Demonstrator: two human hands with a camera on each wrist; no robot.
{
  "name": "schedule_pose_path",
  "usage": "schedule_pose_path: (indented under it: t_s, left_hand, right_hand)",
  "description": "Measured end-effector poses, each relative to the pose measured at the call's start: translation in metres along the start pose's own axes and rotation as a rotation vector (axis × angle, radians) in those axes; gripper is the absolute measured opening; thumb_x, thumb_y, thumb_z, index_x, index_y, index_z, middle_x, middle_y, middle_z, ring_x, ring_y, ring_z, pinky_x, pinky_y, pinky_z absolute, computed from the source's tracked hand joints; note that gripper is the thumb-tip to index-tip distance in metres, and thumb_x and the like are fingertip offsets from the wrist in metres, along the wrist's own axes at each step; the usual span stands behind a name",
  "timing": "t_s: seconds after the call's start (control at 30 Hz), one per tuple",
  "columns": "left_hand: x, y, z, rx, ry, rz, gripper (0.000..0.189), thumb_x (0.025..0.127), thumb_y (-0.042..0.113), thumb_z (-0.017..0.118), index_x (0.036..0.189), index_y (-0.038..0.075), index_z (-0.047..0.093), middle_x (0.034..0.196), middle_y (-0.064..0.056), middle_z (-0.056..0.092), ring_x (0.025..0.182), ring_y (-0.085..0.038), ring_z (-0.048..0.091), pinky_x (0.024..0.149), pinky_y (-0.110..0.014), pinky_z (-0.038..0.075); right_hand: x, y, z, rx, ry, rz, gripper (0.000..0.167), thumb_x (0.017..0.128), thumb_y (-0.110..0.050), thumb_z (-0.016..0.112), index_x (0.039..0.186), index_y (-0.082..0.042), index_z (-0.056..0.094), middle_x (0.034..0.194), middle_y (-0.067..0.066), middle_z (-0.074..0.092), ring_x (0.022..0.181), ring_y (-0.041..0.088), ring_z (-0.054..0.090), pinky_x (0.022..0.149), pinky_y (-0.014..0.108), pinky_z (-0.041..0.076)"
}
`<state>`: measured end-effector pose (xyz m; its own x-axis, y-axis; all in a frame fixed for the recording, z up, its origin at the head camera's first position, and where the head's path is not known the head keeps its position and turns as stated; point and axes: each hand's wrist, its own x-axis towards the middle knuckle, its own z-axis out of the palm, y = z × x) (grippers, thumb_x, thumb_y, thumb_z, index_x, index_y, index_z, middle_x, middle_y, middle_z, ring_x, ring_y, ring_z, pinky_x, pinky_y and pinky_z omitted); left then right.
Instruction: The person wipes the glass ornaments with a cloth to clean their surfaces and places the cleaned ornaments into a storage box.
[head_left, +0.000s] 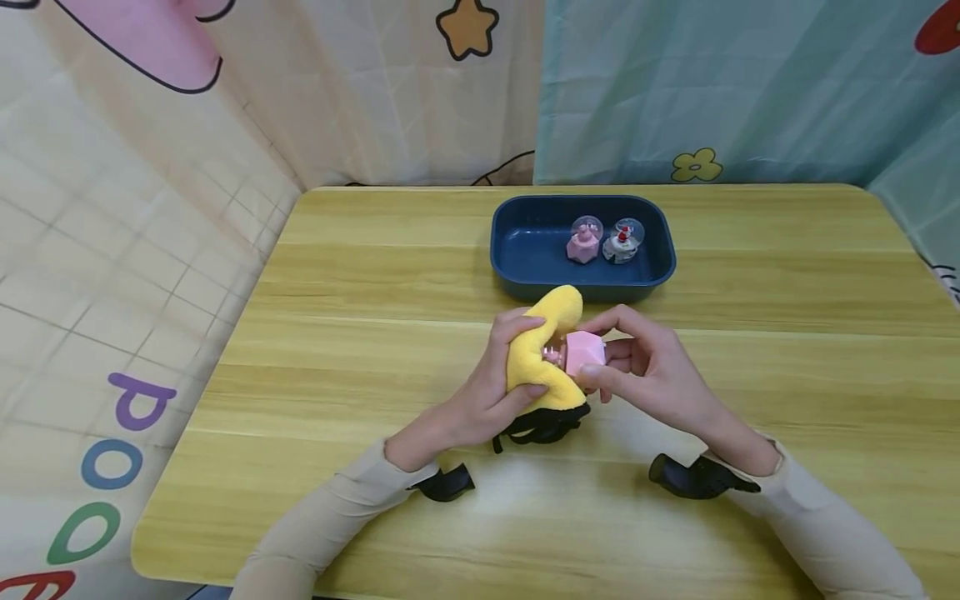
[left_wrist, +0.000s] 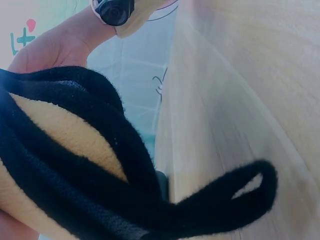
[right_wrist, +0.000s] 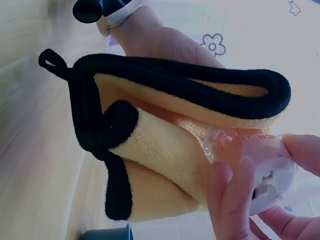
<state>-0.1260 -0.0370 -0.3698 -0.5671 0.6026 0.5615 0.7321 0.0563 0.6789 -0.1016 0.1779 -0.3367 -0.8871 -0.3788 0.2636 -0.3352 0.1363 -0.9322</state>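
Note:
My left hand (head_left: 491, 392) grips a bunched yellow cloth (head_left: 555, 310) with black edging and a hanging loop. With fingertips and thumb, my right hand (head_left: 648, 367) holds a small snow globe by its pink faceted base (head_left: 585, 352), tipped sideways. The globe's clear dome points left into the folds of the cloth, which partly hide it. In the right wrist view the white round underside (right_wrist: 272, 185) of the snow globe faces outward, and the cloth (right_wrist: 165, 150) wraps about the dome. Black trim (left_wrist: 135, 150) fills much of the left wrist view.
Behind the hands stands a dark blue tray (head_left: 525, 287) on the wooden table (head_left: 360, 275). Inside it are a pink snow globe (head_left: 583, 242) and a white-and-silver one (head_left: 622, 243) with a red figure. Printed curtains (head_left: 375, 100) hang along the table's back edge.

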Motion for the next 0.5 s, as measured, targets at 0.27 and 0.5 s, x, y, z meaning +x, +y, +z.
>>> schedule_pose_path:
  t_s: [0.27, 0.5]
  left_hand:
    - [-0.0016, 0.0004, 0.0035, -0.101, 0.034, -0.042, 0.066, 0.095, 0.051, 0.035, 0.130, -0.002, 0.015, 0.131, -0.025, 0.025, 0.121, -0.031, 0.032, 0.107, -0.033, 0.029]
    - [-0.0015, 0.0019, 0.0059, -0.243, 0.049, -0.111, 0.072, 0.093, 0.052, 0.037, 0.133, -0.002, 0.011, 0.130, -0.025, 0.022, 0.113, -0.020, 0.034, 0.095, -0.020, 0.034]
  right_hand:
    - [-0.0010, -0.0051, -0.0005, -0.205, 0.023, -0.040, 0.035, 0.075, 0.003, 0.073, 0.106, -0.004, 0.058, 0.098, 0.003, 0.061, 0.075, 0.008, 0.060, 0.069, 0.019, 0.054]
    - [-0.0052, -0.0045, 0.0029, -0.422, -0.064, -0.088, 0.059, 0.071, -0.002, 0.077, 0.124, -0.008, 0.051, 0.107, 0.004, 0.059, 0.082, 0.005, 0.056, 0.071, 0.018, 0.054]
